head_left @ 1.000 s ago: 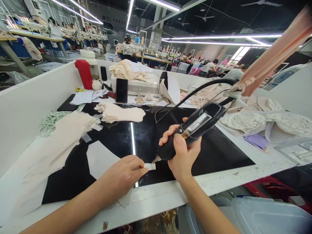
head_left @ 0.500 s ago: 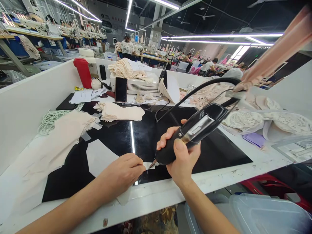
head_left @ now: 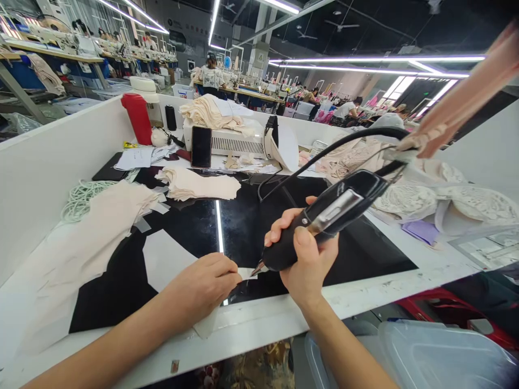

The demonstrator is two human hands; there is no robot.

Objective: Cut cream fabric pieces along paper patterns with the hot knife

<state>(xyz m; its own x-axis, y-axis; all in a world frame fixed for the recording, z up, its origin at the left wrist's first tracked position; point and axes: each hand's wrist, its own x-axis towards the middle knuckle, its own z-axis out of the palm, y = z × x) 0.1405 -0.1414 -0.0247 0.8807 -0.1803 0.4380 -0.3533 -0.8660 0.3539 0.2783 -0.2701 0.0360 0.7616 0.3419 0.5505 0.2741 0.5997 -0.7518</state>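
My right hand (head_left: 308, 259) is wrapped round a black corded hand tool (head_left: 324, 219), its metal tip pointing down at a small white strip (head_left: 246, 273) on the black glossy mat (head_left: 243, 227). My left hand (head_left: 206, 286) lies closed beside it, its fingertips pinching and pressing that strip against the mat. The tool's black cable (head_left: 324, 154) arcs up and to the right. A larger pale piece (head_left: 166, 262) lies just left of my left hand.
Beige fabric (head_left: 89, 237) spreads over the left of the table, and a folded stack (head_left: 198, 186) sits further back. A red bottle (head_left: 138, 119), a phone (head_left: 201, 147) and a white machine (head_left: 239, 141) stand at the rear. Lace pieces (head_left: 446, 200) lie at right. People work at distant tables.
The tool tip has shifted slightly left toward my left fingertips, covering more of the white strip. Both hands stay in nearly the same place.
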